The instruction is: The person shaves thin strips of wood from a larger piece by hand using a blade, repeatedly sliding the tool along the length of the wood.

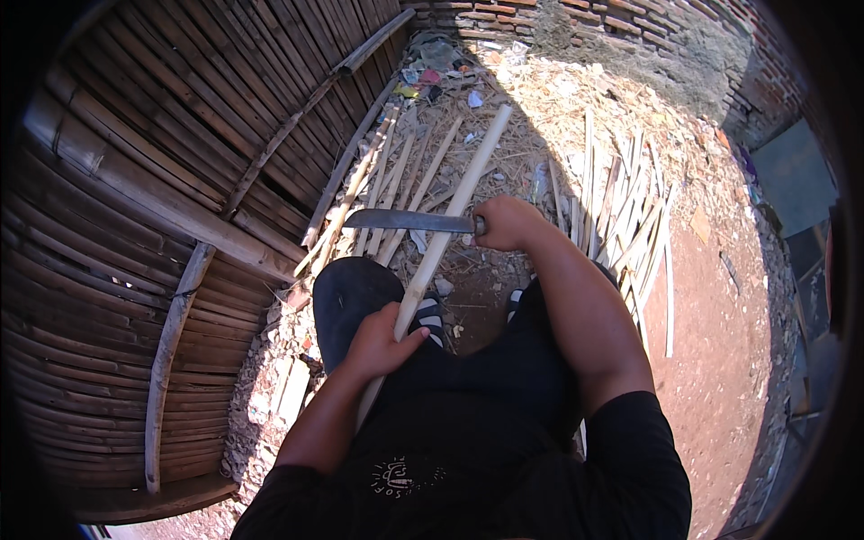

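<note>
My right hand (506,223) is closed round the handle of a machete (409,220). Its broad dark blade points left and lies across a long pale bamboo strip (465,189); whether the edge bites into it I cannot tell. My left hand (382,344) grips the same strip lower down, beside my left knee, with the thumb out along it. The strip runs slantwise from under my left forearm up to the far middle, where its end stands over the littered ground.
Split bamboo strips (630,202) lie piled on the right, and several more (396,184) lie on the left. A slatted bamboo wall (117,270) rises close on my left. A brick wall (621,27) closes the far side. Shavings and scraps (558,99) cover the ground ahead.
</note>
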A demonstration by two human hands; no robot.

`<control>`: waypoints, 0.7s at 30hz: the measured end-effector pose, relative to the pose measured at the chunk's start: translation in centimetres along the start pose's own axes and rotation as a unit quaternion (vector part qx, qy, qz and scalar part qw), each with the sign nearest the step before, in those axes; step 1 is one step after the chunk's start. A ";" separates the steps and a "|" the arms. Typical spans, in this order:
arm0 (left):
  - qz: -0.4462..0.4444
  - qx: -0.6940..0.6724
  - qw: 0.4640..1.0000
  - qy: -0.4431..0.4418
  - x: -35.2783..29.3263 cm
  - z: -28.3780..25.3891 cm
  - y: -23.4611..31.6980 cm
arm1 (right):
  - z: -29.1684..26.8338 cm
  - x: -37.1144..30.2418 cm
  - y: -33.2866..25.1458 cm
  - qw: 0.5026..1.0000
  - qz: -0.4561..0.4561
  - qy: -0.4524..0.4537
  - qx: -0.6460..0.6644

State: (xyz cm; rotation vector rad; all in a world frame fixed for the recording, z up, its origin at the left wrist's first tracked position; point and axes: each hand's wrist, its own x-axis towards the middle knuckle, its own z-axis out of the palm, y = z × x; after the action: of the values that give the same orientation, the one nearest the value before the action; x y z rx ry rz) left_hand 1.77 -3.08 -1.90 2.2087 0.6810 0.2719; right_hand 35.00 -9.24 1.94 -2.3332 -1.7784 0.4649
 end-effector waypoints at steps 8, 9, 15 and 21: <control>-0.020 0.014 1.000 -0.017 -0.1 -0.3 0.4 | -0.3 -0.1 -0.3 1.000 -0.006 -0.005 -0.008; -0.030 0.019 0.999 -0.025 0.0 -0.3 0.5 | -0.3 -0.1 -0.3 1.000 -0.005 -0.009 -0.005; -0.006 0.028 1.000 -0.009 0.0 -0.1 0.6 | -0.1 0.0 -0.2 1.000 0.000 -0.017 -0.009; -0.003 0.032 0.999 -0.006 0.0 0.0 0.4 | 0.0 0.0 -0.3 1.000 0.000 -0.012 -0.010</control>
State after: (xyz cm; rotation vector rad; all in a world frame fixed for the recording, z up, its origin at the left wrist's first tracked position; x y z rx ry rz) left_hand 1.91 -3.32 -1.65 2.2666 0.6990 0.2357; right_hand 34.72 -9.20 2.07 -2.3504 -1.8020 0.4809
